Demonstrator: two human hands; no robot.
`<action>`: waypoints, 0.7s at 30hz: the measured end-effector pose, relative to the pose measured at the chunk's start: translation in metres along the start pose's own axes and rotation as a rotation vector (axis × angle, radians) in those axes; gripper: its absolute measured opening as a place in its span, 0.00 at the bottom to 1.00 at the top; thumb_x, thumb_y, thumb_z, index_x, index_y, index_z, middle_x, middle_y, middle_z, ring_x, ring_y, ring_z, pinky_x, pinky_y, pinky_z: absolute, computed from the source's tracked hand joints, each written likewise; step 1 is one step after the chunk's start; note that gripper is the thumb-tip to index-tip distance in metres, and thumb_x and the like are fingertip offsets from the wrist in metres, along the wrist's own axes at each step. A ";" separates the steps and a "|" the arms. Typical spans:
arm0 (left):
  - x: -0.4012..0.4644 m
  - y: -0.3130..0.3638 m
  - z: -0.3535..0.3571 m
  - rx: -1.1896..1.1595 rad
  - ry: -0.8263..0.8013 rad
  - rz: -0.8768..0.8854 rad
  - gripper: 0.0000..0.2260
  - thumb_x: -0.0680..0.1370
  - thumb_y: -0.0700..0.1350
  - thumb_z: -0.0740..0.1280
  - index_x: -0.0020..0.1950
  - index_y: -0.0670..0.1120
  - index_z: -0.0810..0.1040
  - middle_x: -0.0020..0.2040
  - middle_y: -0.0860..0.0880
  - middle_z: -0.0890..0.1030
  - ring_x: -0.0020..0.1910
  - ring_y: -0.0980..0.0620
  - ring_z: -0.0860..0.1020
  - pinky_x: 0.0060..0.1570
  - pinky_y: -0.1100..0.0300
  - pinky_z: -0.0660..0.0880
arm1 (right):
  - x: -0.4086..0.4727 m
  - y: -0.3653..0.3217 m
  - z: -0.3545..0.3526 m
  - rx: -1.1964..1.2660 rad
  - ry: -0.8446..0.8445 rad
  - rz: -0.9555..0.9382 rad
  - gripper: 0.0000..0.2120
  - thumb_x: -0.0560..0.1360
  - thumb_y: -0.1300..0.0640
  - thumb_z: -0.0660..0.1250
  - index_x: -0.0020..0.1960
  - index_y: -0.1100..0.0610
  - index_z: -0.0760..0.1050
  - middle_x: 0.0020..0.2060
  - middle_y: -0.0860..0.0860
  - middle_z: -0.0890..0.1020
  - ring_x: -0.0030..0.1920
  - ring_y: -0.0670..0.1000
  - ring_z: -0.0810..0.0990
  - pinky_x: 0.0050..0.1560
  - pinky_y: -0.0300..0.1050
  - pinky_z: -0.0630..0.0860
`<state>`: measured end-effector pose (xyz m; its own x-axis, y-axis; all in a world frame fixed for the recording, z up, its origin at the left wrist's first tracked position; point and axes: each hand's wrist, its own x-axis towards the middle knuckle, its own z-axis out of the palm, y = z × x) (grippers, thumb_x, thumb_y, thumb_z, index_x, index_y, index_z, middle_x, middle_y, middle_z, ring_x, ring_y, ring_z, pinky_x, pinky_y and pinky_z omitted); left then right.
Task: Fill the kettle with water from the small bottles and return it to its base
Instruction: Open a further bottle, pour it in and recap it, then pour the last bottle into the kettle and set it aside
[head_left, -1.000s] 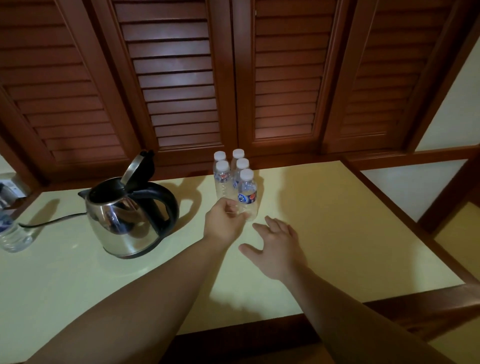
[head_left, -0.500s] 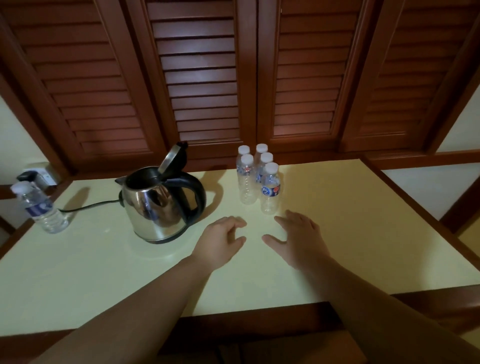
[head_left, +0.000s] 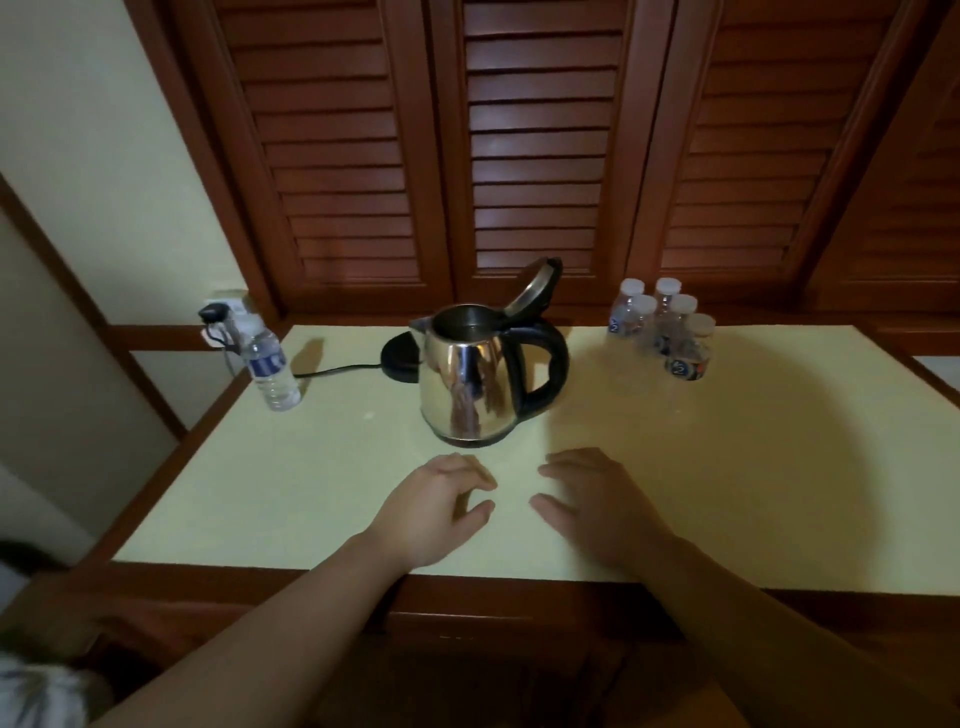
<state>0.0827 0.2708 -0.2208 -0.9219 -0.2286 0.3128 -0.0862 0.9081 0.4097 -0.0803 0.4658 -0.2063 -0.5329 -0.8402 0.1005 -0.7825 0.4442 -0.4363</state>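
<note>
Two bare forearms reach forward from the bottom of the view, angled toward each other. The left hand (head_left: 434, 512) lies palm down, fingers loosely curled, thumb pointing toward the other hand. The right hand (head_left: 597, 506) lies palm down too, fingers relaxed and slightly spread. The hands are near each other, not touching, and hold nothing.

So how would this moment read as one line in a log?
kettle: lid open, off base | small bottles: capped, untouched | left hand: empty | right hand: empty
</note>
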 end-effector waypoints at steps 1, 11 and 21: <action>-0.010 -0.010 -0.007 -0.002 0.007 -0.021 0.14 0.79 0.55 0.69 0.62 0.52 0.84 0.60 0.57 0.82 0.61 0.59 0.77 0.64 0.65 0.71 | 0.003 -0.017 0.009 0.025 0.005 -0.005 0.27 0.76 0.37 0.65 0.70 0.49 0.79 0.70 0.44 0.77 0.72 0.45 0.69 0.76 0.46 0.62; -0.086 -0.128 -0.109 0.000 0.161 -0.375 0.23 0.77 0.55 0.73 0.72 0.54 0.78 0.65 0.55 0.79 0.65 0.54 0.75 0.67 0.57 0.73 | 0.049 -0.148 0.079 0.101 -0.041 -0.030 0.32 0.79 0.36 0.64 0.78 0.50 0.68 0.79 0.48 0.66 0.80 0.49 0.59 0.81 0.50 0.54; -0.036 -0.207 -0.168 -0.402 0.339 -0.667 0.45 0.71 0.61 0.78 0.82 0.51 0.60 0.76 0.48 0.72 0.74 0.46 0.72 0.69 0.47 0.72 | 0.049 -0.167 0.088 -0.097 -0.092 0.036 0.33 0.80 0.32 0.58 0.82 0.43 0.61 0.83 0.43 0.57 0.81 0.46 0.53 0.79 0.44 0.47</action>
<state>0.1966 0.0318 -0.1733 -0.5572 -0.8229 0.1109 -0.3717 0.3666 0.8529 0.0526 0.3229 -0.2077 -0.5327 -0.8463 0.0023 -0.7934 0.4985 -0.3492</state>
